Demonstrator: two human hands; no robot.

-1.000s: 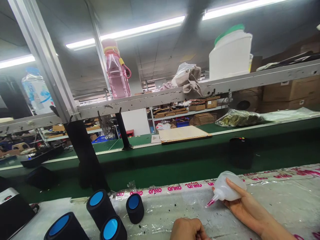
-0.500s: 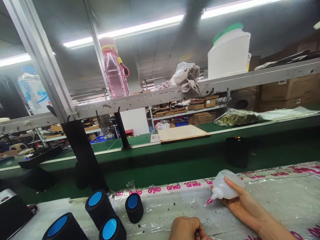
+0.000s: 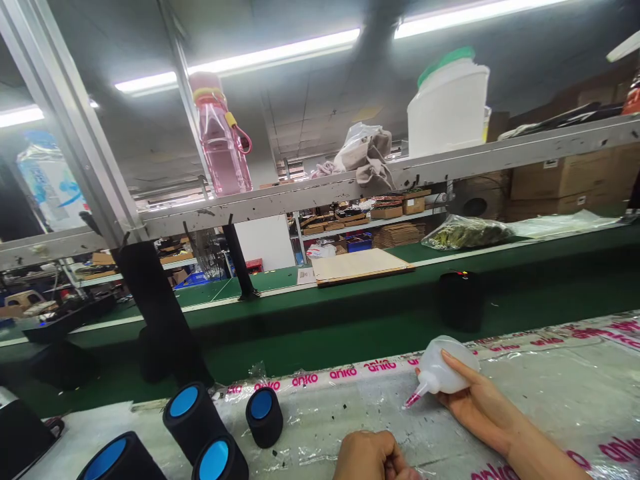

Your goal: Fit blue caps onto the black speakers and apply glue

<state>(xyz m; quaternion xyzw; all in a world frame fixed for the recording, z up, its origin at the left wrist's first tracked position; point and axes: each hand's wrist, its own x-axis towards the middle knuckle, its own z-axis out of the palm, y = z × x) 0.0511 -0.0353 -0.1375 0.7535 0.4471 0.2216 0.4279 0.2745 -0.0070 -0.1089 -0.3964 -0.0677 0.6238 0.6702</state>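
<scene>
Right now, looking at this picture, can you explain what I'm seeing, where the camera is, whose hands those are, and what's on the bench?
The camera sits on a person's head, looking forward and down, so both bare hands at the bottom are that person's own. The right hand holds a small white squeeze bottle with a pink nozzle pointing down at the clear plastic sheet covering the bench. The left hand is closed in a fist at the lower edge; what it holds is hidden. To the left stand four black cylinders with blue tops. Behind runs a green conveyor belt, with a shelf above carrying a pink water bottle.
</scene>
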